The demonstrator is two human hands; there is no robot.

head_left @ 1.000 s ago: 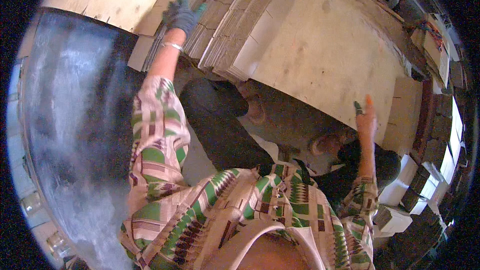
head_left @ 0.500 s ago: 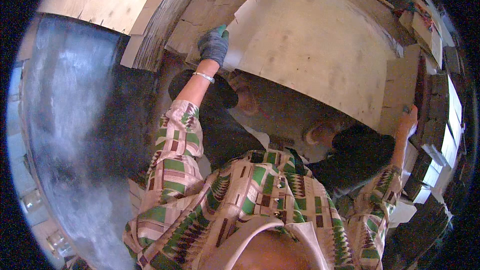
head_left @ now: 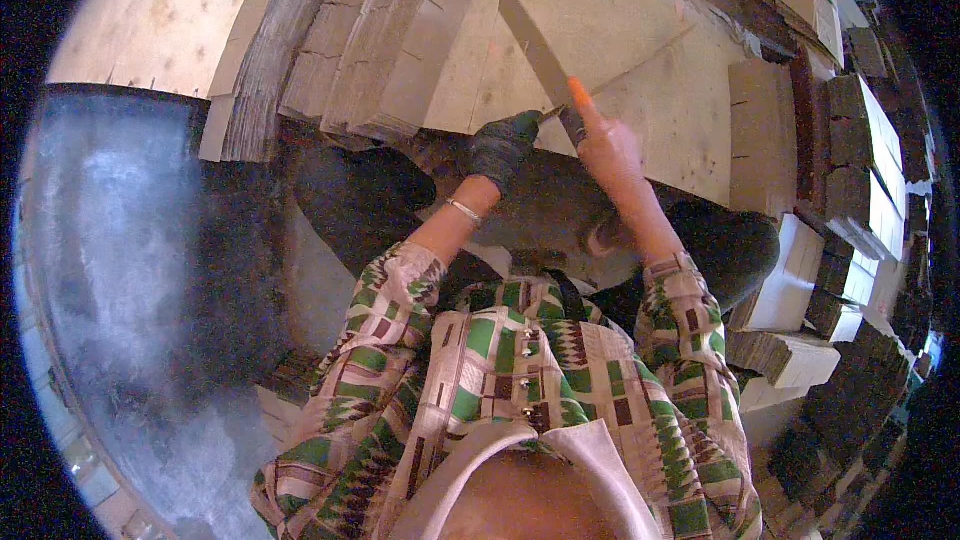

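Here, at about twelve o'clock from my chest, both hands meet over the pale tabletop (head_left: 640,30). My left hand (head_left: 503,145) wears a dark knitted glove, and its fingers curl closed near the base of a long flat blade (head_left: 538,52); whether they actually pinch the metal or only rest beside it I cannot tell, since the glove hides the contact. A thin metal bangle (head_left: 465,211) sits on that wrist. My right hand (head_left: 607,145) is bare apart from an orange fingertip cover (head_left: 584,100), and its fingers are closed around the handle end of the blade, the orange-tipped finger laid along it. The blade itself slants up toward eleven o'clock from the hands, lying above the tabletop's light surface, its far end well clear of both hands.

At about ten o'clock from the hands lie stacks of flat pale sheets (head_left: 350,50), fanned in rows, their edges grey and worn. At three o'clock, further bundles of the same sheets (head_left: 790,275) are piled in blocks, with darker stacks curving away along the rim toward five o'clock. A broad dark grey sheet of metal (head_left: 130,270) fills the nine o'clock side, dusty and streaked.

My sleeves and shirt (head_left: 520,360) carry a green, pink and brown geometric print. Just below the hands, toward six o'clock, dark rounded shapes lie in shadow and I cannot tell what they are.
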